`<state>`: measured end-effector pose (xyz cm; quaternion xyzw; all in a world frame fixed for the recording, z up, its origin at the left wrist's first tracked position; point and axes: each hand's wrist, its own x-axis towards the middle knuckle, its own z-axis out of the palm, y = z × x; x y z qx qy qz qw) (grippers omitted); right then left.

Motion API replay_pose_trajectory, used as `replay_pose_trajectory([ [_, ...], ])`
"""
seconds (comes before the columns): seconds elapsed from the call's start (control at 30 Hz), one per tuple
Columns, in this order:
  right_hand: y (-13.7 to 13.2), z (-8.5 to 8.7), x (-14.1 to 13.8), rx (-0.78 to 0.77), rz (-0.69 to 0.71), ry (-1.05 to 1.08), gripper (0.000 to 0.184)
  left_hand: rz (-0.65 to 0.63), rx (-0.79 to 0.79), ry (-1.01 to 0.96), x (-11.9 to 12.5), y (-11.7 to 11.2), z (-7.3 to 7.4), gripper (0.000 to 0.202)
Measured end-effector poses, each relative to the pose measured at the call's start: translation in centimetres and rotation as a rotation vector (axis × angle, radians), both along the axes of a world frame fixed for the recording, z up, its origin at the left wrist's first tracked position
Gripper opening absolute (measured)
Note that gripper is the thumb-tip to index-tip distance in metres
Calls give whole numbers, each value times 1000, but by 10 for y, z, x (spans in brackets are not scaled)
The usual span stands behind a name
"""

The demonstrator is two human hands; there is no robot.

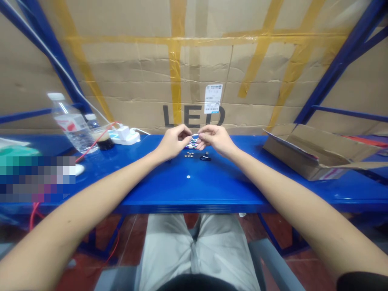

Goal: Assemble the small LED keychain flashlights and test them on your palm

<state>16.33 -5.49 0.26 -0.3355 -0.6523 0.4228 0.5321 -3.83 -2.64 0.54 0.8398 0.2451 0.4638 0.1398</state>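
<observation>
Over the far part of the blue table (194, 190), my left hand (175, 140) and my right hand (215, 139) are close together, each with thumb and fingers pinched. A small shiny silver thing (193, 142) shows between and behind the fingertips; its kind is too blurred to tell. A thin pale strand seems to run between the pinches, but what each hand holds is unclear. Just below the hands lie several small gold-coloured round pieces (189, 154). Beside them, under my right hand, is a small black loop (205, 158) with a metal bit. Nearer me lies a small white disc (188, 176).
On the left stand a water bottle (71, 125), a cup of dark liquid (104, 140) and a white power strip (125, 135) with a red cable. An open cardboard box (303, 155) sits on the right. A large cardboard sheet (136, 81) backs the table, between blue metal posts.
</observation>
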Motion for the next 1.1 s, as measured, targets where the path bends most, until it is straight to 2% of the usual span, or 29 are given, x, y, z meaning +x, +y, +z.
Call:
replay_pose_trajectory([
  [0.2,-5,1,-2,-39,-17,-68,27,-13,53,69,2,-1,-1,7],
  [0.4,-5,1,-3,-62,-21,-122,24,-38,-6,74,3,-2,-2,8],
  [0.53,-5,2,-2,-80,-24,-148,27,-111,-36,50,3,-1,-1,7],
  [0.67,-7,4,-2,-103,-5,-182,27,-193,-98,63,1,1,1,7],
  [0.83,-10,5,-5,-135,-49,-216,19,-227,-188,86,0,5,1,13],
  [0.97,-8,3,-8,-129,-81,-189,15,-201,-303,62,0,4,1,15],
  [1.1,-7,0,-11,-117,-102,-153,13,-147,-475,-53,6,-1,1,14],
])
